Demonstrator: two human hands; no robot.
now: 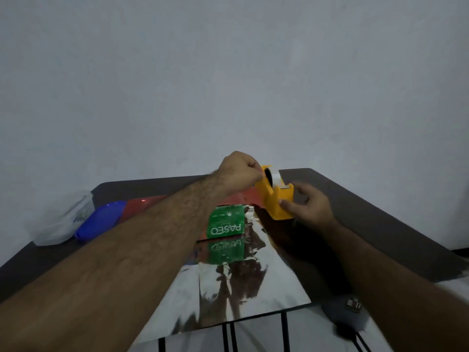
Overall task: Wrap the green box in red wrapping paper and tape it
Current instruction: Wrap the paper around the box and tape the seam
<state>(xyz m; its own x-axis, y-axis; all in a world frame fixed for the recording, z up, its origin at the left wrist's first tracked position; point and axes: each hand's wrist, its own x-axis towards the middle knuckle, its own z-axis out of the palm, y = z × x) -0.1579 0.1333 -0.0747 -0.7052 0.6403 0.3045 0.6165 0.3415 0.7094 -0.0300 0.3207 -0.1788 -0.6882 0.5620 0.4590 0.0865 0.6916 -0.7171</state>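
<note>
The green box [225, 224] marked PASEO stands on the wrapping paper [243, 283], whose shiny silver inner side faces up and mirrors the box. The paper's red side [144, 205] shows folded up behind and left of the box. A yellow tape dispenser [275, 199] sits just right of the box at the paper's far corner. My right hand [307, 207] grips the dispenser's near right end. My left hand [241, 171] is curled at the dispenser's far top, its fingers pinching at the tape roll; the tape end itself is too small to make out.
A dark table [380, 224] carries everything, with its right and near edges close by. A blue plastic lid or container [101, 219] and a white plastic bag [61, 219] lie at the left. The paper overhangs the near edge above black table legs [228, 336].
</note>
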